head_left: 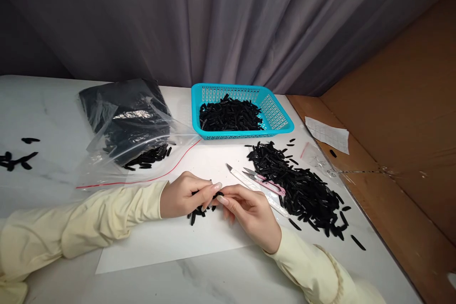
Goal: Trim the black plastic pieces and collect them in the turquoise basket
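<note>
My left hand [188, 194] and my right hand [249, 211] meet over a sheet of white paper [153, 242]. Pinched between their fingertips is a small black strip [218, 194], partly covered by the fingers. More black pieces poke out around and beneath my left hand, and some of them may be held in its curled fingers. Just right of my hands lie pink-handled thread snips [272, 186] and a white craft knife [240, 176]. A large loose pile of black strips [306, 194] spreads beside these tools.
A blue plastic basket [242, 134] with black strips inside stands at the back. To its left, a clear zip bag [107, 173] holds strips, near a black plastic bag [114, 99]. Several black pieces [17, 161] lie far left. Cardboard [402, 104] borders the right, with a paper slip [327, 135].
</note>
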{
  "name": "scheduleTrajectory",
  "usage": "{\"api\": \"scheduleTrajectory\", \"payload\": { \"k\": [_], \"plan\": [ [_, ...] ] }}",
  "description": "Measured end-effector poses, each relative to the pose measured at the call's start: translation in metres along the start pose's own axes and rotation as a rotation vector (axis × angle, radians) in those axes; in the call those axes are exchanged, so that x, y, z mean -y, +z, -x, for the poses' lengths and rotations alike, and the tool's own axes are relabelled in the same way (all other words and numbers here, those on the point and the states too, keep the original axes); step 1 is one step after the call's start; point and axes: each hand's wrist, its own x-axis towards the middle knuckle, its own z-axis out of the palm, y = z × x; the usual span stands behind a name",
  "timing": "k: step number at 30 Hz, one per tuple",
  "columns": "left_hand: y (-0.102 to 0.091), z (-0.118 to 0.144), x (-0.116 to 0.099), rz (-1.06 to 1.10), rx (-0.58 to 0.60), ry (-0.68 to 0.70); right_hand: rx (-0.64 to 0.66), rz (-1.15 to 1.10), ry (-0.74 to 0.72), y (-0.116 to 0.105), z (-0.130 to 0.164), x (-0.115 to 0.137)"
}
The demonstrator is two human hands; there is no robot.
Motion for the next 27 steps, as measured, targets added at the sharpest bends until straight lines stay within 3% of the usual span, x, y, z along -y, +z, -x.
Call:
{"api": "scheduleTrajectory", "payload": {
  "k": [8,18,27],
  "plan": [
    [-0.001,-0.001,-0.003,0.042,0.013,-0.09,-0.053,0.049,-0.076,0.0,0.001,0.0],
    [0.001,-0.001,0.003,-0.082,-0.083,-0.026,-0.085,0.074,-0.106,0.001,0.001,-0.001],
    [0.003,0.001,0.007,-0.072,-0.096,0.032,-0.052,0.074,-0.067,-0.001,0.002,0.002]
  ]
}}
